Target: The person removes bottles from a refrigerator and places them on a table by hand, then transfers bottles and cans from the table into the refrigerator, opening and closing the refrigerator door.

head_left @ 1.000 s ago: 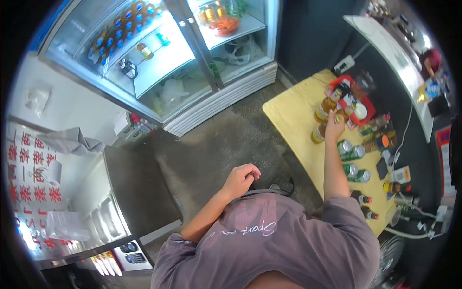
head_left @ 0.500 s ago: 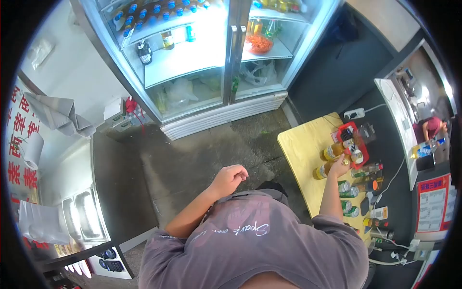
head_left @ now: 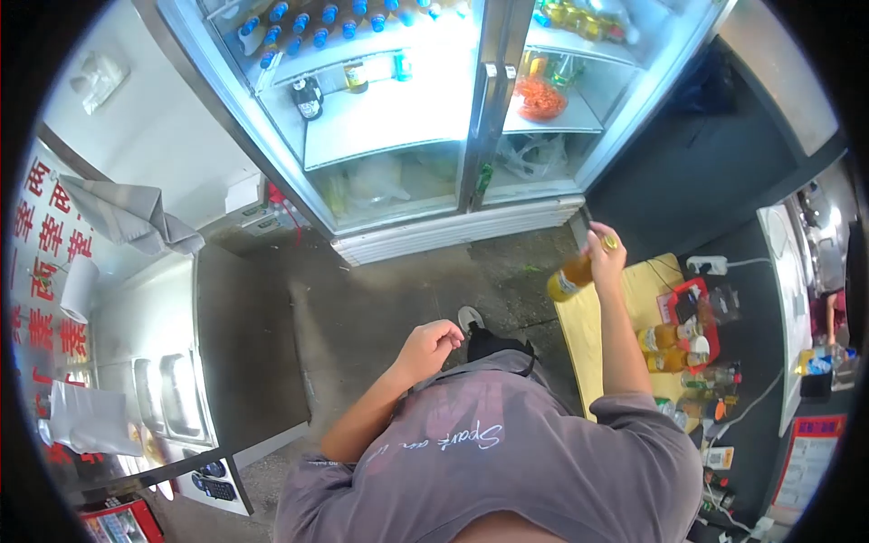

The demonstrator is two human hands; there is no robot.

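Note:
My right hand (head_left: 607, 254) grips a bottle of amber drink (head_left: 569, 280) near its yellow cap. The bottle is tilted and held up over the far left edge of the wooden table (head_left: 577, 330). My left hand (head_left: 429, 350) hangs in front of my shirt, its fingers curled, with nothing visible in it. On the table, two more amber bottles (head_left: 665, 360) lie or lean beside a red basket (head_left: 710, 317); their exact pose is hard to tell.
Ahead stands a lit fridge (head_left: 457, 237) with glass doors, holding rows of blue-capped bottles (head_left: 329, 14) and a bowl of orange food (head_left: 540, 100). A steel counter (head_left: 149, 308) runs along the left. White cables (head_left: 756, 398) hang at the table's right side.
My right hand has lifted an amber bottle off the table and carried it forward and left. My view has shifted, and a shoe now shows below. My left hand stays curled.

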